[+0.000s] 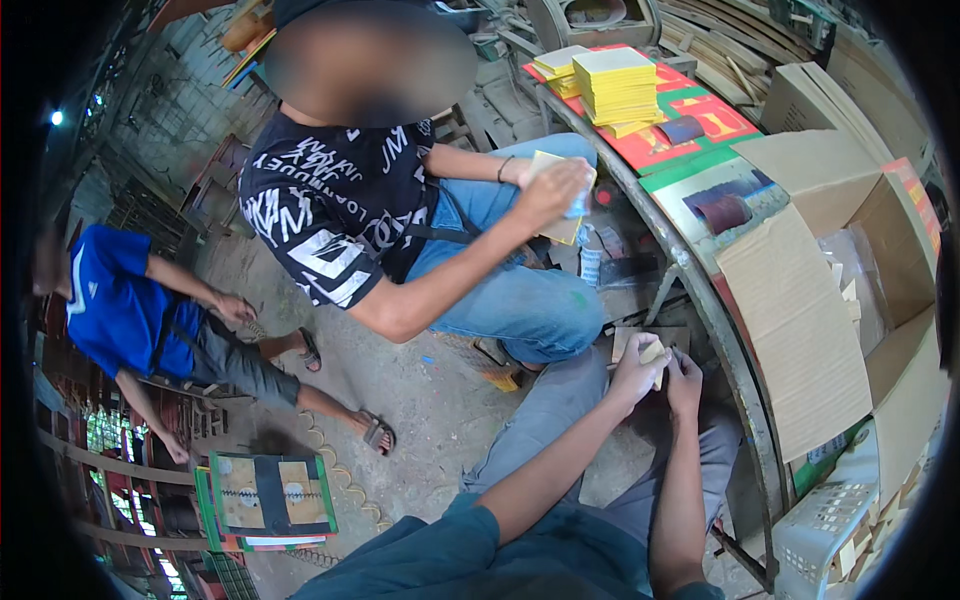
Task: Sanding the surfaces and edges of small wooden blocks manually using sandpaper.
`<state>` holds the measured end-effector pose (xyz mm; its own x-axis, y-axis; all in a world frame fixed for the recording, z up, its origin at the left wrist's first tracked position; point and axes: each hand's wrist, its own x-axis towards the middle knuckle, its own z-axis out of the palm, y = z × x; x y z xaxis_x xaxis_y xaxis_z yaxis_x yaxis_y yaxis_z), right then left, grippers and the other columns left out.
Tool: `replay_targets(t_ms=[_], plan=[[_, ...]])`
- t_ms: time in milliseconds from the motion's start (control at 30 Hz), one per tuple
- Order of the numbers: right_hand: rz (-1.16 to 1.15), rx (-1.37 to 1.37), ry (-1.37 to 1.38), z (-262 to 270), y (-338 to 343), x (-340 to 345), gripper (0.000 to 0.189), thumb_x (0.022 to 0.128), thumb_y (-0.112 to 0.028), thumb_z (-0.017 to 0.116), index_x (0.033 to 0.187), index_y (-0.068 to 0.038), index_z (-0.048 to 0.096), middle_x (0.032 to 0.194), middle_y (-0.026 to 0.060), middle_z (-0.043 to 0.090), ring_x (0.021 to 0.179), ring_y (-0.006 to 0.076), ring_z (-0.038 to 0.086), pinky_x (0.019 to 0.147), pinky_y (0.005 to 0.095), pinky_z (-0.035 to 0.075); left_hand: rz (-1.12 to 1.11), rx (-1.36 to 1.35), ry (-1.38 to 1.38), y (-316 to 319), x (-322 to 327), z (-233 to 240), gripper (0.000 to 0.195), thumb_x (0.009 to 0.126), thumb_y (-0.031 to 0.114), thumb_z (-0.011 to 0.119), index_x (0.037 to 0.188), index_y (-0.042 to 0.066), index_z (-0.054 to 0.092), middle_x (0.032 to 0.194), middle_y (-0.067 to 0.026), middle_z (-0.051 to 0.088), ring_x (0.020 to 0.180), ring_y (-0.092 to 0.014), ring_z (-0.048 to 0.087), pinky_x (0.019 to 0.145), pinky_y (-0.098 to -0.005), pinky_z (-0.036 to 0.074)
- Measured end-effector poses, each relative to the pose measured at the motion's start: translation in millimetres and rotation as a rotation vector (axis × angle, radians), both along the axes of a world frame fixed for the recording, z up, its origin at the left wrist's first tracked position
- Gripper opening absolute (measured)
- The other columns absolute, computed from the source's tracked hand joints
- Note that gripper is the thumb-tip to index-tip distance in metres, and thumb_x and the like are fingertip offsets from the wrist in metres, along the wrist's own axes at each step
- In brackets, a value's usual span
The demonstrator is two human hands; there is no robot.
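My left hand [636,373] is closed around a small pale wooden piece [653,352], with part of it showing between thumb and fingers. Close beside it, my right hand [684,381] has its fingertips near the lower end of the piece; whether they grip it cannot be made out. Both hands are above my lap, left of the metal-edged table. A flat brownish board [679,337] lies beyond my fingers. To the right, an open cardboard box [795,330] holds small wooden pieces [851,300] and clear plastic.
A seated co-worker [337,217] rubs a yellow-edged panel [551,169]. Yellow-edged panels [619,82] are stacked on the table [716,289]. A white plastic basket [821,525] of wooden pieces stands lower right. Another person [127,300] walks at left, near stacked panels [270,495] and a coiled hose [337,472].
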<state>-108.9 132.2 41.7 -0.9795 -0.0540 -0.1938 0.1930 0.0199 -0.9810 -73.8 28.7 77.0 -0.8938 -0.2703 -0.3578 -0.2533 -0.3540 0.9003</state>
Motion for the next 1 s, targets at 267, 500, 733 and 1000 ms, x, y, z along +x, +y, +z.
replay_targets(t_ms=[267, 500, 733, 1000], plan=[[-0.032, -0.04, -0.211, -7, 8, -7, 0.036, 0.085, -0.018, 0.066, 0.112, 0.001, 0.052, 0.064, -0.002, 0.055, 0.047, 0.004, 0.044, 0.041, 0.0204, 0.03, 0.096, 0.116, -0.134, -11, -11, -16, 0.028, 0.087, 0.012, 0.061, 0.113, 0.003, 0.053, 0.099, -0.0087, 0.06, 0.093, -0.016, 0.059, 0.07, -0.0306, 0.054], [0.082, -0.027, -0.276, -1, 3, -7, 0.02, 0.089, -0.021, 0.061, 0.096, -0.003, 0.058, 0.061, -0.0016, 0.053, 0.042, 0.0046, 0.041, 0.037, 0.0207, 0.029, 0.089, 0.336, -0.219, -15, -13, -12, 0.027, 0.088, 0.029, 0.064, 0.099, 0.007, 0.054, 0.083, -0.0046, 0.061, 0.069, -0.012, 0.063, 0.056, -0.0247, 0.055], [0.028, -0.038, -0.268, 17, -4, -6, 0.015, 0.089, -0.015, 0.06, 0.084, 0.0, 0.062, 0.067, -0.0021, 0.056, 0.057, 0.0043, 0.047, 0.05, 0.0198, 0.035, 0.137, 0.387, -0.181, -17, -21, -22, 0.025, 0.089, 0.026, 0.063, 0.099, 0.006, 0.053, 0.084, -0.0074, 0.061, 0.07, -0.014, 0.063, 0.056, -0.0257, 0.055], [-0.011, -0.031, -0.19, 23, -16, -4, 0.026, 0.089, -0.02, 0.062, 0.098, 0.004, 0.064, 0.08, 0.0022, 0.062, 0.073, 0.0068, 0.054, 0.068, 0.0209, 0.042, 0.181, 0.612, 0.105, -15, -28, -38, 0.031, 0.086, -0.004, 0.046, 0.117, 0.002, 0.044, 0.1, -0.0152, 0.058, 0.089, -0.024, 0.061, 0.08, -0.0354, 0.053]])
